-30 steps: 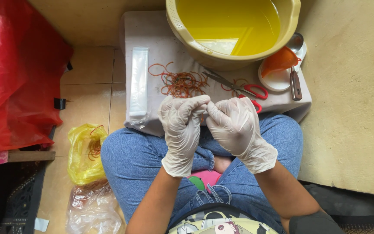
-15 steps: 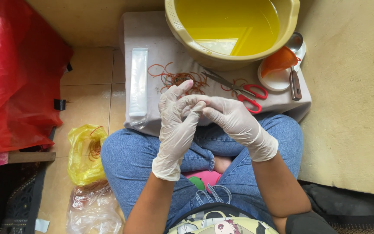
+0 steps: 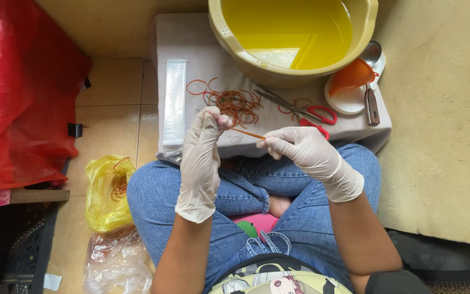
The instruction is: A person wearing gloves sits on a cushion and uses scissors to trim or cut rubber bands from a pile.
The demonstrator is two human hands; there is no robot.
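Hands (image 3: 202,149) apart, thin rubber band (image 3: 247,133) taut

Head view, steeply down, close.

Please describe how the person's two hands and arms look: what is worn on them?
Both hands wear thin, whitish, slightly see-through disposable gloves: the left hand and the right hand. Each glove ends just past the wrist, in a loose, wrinkled cuff. Above the cuffs the forearms are bare, with no sleeves, watch or jewellery visible.
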